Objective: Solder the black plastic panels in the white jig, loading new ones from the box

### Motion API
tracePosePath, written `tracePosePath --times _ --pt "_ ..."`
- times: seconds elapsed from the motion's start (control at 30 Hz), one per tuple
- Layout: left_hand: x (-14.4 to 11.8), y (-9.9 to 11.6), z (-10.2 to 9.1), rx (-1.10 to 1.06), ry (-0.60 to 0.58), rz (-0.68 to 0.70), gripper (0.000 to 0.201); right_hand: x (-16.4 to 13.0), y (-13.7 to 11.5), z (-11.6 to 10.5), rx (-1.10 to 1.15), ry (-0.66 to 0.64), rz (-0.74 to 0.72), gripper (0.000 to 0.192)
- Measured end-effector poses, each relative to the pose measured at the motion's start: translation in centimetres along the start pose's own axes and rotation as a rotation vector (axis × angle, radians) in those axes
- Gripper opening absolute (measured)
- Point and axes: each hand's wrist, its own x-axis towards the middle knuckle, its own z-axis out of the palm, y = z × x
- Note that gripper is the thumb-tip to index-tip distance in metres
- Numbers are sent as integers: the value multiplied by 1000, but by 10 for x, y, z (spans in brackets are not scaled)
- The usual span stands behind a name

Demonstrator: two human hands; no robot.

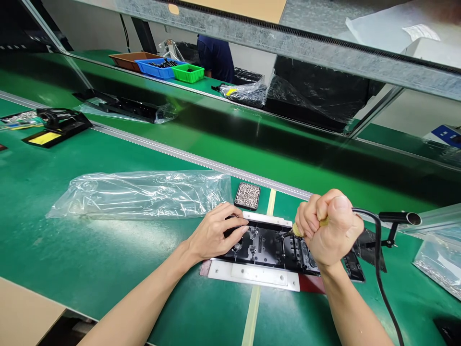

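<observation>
Right hand (329, 228) clenched in a fist around a corded screwdriver (293, 231), tip down on the black plastic panel (266, 245). Left hand (216, 230) flat, fingers spread, pressing on the panel's left end, grasping nothing. Panel seated in a white fixture (252, 275) on the green bench mat (108, 250). Small tray of screws (248, 195) just beyond the panel; empty clear plastic bag (144, 193) lying to the left.

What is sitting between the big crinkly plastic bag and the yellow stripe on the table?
In the head view, a small black tray of tiny screws lies between the plastic bag and the yellow stripe, just beyond the left hand.
</observation>
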Motion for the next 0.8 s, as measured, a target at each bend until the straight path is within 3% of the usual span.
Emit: tracePosePath --times 0.8 --pt "2 1 -1 13 10 5 16 -1 -1 0 -6 -2 1 48"
